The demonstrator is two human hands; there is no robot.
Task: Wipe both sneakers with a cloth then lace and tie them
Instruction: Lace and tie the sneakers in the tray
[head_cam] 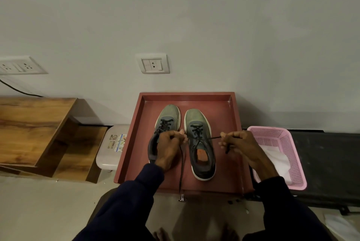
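Note:
Two grey-green sneakers with dark laces stand side by side, toes toward the wall, on a reddish tray [132, 143]. The right sneaker [198, 141] is laced up the front. My left hand [169, 147] pinches one end of its black lace [182, 164], which hangs down toward the tray's front edge. My right hand [237, 145] grips the other lace end, pulled taut out to the right. The left hand covers the back half of the left sneaker [167, 118]. A white cloth [276, 160] lies in the pink basket [292, 139].
The pink basket stands right of the tray on a dark surface. A white stool [109, 149] and wooden boards [35, 129] are to the left. The wall with a socket [153, 63] is just behind the tray. My feet show at the bottom edge.

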